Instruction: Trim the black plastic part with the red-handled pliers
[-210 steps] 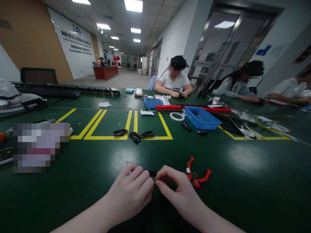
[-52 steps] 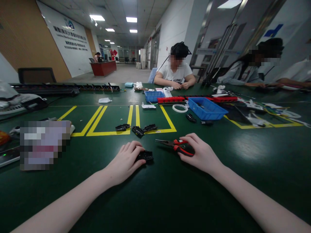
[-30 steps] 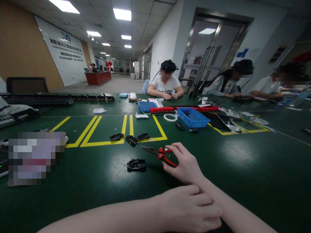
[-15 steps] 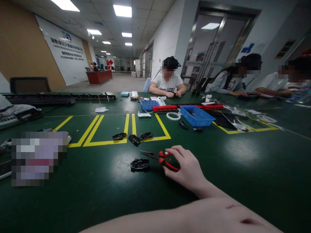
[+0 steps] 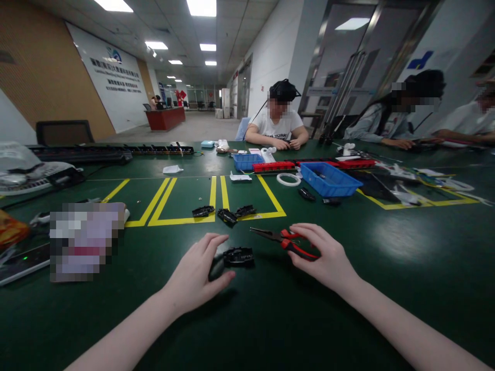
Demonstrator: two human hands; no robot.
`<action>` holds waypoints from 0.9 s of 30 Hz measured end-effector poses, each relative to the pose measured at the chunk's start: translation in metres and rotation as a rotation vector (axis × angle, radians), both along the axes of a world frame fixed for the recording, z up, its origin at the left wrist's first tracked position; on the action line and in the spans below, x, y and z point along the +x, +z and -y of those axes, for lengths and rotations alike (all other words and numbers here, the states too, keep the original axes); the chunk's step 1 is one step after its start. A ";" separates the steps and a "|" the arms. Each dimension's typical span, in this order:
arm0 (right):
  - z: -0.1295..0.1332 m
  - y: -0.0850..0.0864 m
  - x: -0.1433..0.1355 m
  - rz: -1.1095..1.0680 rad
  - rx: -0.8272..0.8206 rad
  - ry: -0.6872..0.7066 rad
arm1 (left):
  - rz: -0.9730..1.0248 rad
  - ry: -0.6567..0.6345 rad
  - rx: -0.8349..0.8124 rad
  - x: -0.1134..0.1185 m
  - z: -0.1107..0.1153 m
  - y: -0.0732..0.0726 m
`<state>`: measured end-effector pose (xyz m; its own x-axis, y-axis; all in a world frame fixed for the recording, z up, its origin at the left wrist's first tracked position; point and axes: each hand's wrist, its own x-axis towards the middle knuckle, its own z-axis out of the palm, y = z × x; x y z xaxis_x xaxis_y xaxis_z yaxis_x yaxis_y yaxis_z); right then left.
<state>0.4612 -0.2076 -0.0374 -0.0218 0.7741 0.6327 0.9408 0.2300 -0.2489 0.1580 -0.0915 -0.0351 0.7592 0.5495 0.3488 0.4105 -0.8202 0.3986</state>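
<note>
Black part (image 5: 238, 256) at lower centre looks light, stiff, perhaps brittle, best pinched by its long edges; the left hand (image 5: 193, 270) spreads open beside it, the right hand (image 5: 328, 257) grips red-handled pliers (image 5: 286, 243).

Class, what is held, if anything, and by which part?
The right hand holds the pliers by the handles; the left hand is open, holding nothing.
</note>
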 end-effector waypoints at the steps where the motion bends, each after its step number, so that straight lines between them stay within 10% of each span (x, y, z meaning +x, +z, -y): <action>1: -0.001 -0.001 0.001 0.018 0.006 0.010 | -0.027 0.004 -0.023 0.003 0.000 -0.003; 27: 0.003 0.004 0.001 0.053 -0.140 0.157 | -0.120 -0.131 0.005 0.015 -0.002 -0.011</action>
<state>0.4618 -0.2109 -0.0336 -0.1794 0.8390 0.5137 0.9089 0.3412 -0.2398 0.1734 -0.0893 -0.0462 0.8605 0.4415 0.2541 0.3442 -0.8717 0.3489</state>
